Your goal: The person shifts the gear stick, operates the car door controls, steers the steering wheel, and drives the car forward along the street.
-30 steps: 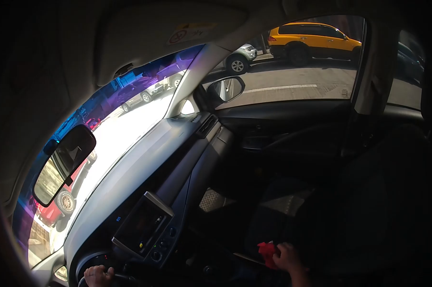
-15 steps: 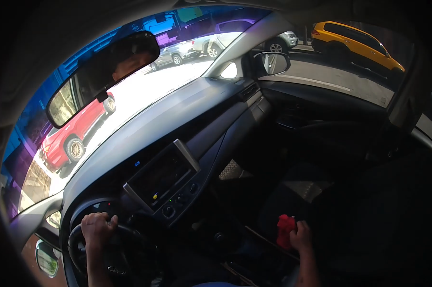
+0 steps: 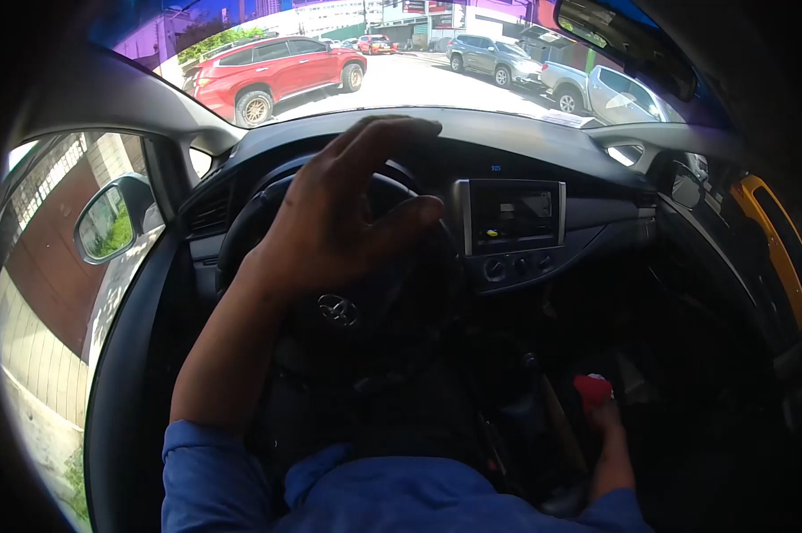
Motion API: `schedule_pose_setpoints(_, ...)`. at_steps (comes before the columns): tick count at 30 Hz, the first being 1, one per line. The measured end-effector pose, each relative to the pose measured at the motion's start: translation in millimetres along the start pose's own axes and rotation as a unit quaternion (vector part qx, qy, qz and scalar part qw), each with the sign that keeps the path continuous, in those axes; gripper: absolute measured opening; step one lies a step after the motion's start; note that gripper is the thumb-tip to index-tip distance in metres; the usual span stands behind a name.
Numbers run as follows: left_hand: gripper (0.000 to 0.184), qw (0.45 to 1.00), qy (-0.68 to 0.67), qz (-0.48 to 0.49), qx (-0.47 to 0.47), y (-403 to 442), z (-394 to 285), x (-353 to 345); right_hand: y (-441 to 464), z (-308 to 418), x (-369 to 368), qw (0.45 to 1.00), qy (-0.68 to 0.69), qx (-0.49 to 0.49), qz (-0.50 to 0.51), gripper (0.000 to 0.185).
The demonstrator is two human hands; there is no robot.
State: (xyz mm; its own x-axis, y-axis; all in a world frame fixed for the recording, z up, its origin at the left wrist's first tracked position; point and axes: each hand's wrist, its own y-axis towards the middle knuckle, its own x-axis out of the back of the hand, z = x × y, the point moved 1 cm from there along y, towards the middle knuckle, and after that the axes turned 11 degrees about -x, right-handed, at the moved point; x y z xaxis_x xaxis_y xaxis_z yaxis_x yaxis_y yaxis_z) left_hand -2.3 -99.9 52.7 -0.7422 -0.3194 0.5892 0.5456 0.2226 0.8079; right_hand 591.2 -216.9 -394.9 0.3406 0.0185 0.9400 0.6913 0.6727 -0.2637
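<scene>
Taking the view as a clock face, the side mirror [image 3: 106, 220] is at nine o'clock, outside the door window. The steering wheel [image 3: 232, 249] lies between eight and eleven o'clock, with its round badge [image 3: 337, 309] near eight. In front of the wheel, a little toward eleven o'clock from the centre, is the left hand [image 3: 325, 218]. It is released: the fingers are bent over, the thumb stands apart, and I see nothing between them. Whether it touches the wheel rim, I cannot tell.

The screen [image 3: 514, 216] is at two o'clock on the dashboard [image 3: 525, 129], with the knobs [image 3: 494, 269] just below it.

At four o'clock, low beside the dark middle part of the car, is the red cloth [image 3: 590, 389]. The right hand [image 3: 606, 416] grasps it at its lower side; the exact place of each finger is too dark to tell. I judge the cloth to be light, soft and not fragile, so it should fold easily and give little slip. The bunched middle would be the surest place to hold, because a loose corner could let the rest hang down.
</scene>
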Motion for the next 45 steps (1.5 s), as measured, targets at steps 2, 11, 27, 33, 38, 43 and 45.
schedule_pose_setpoints(2,0.08,0.99,0.041,-0.109,-0.078,-18.4,-37.8,70.1,-3.6,22.0,8.3,0.993,0.016,0.069,-0.09,0.058)
schedule_pose_setpoints(11,0.077,0.969,0.213,-0.046,0.112,-137.5,-83.6,202.9,-305.2,280.3,321.2,0.606,0.242,0.67,-0.354,0.045)
schedule_pose_setpoints(27,0.073,0.935,0.272,0.004,0.227,-171.0,-72.3,223.5,-337.6,294.2,369.5,0.629,0.151,0.673,-0.358,0.045)
schedule_pose_setpoints(33,0.072,0.943,0.262,0.002,0.206,-176.1,-72.7,205.3,-332.5,282.6,339.4,0.636,0.16,0.672,-0.344,0.045)
schedule_pose_setpoints(38,0.071,0.956,0.24,-0.005,0.17,-156.4,-71.2,202.3,-325.7,282.9,343.0,0.642,0.168,0.67,-0.334,0.045)
schedule_pose_setpoints(43,0.07,0.975,0.176,0.006,0.132,-103.3,-73.3,203.7,-333.9,269.1,366.2,0.668,0.184,0.655,-0.301,0.045)
schedule_pose_setpoints(45,0.069,0.982,0.148,0.005,0.118,-87.4,-74.6,183.8,-337.9,256.6,387.1,0.66,0.182,0.656,-0.317,0.045)
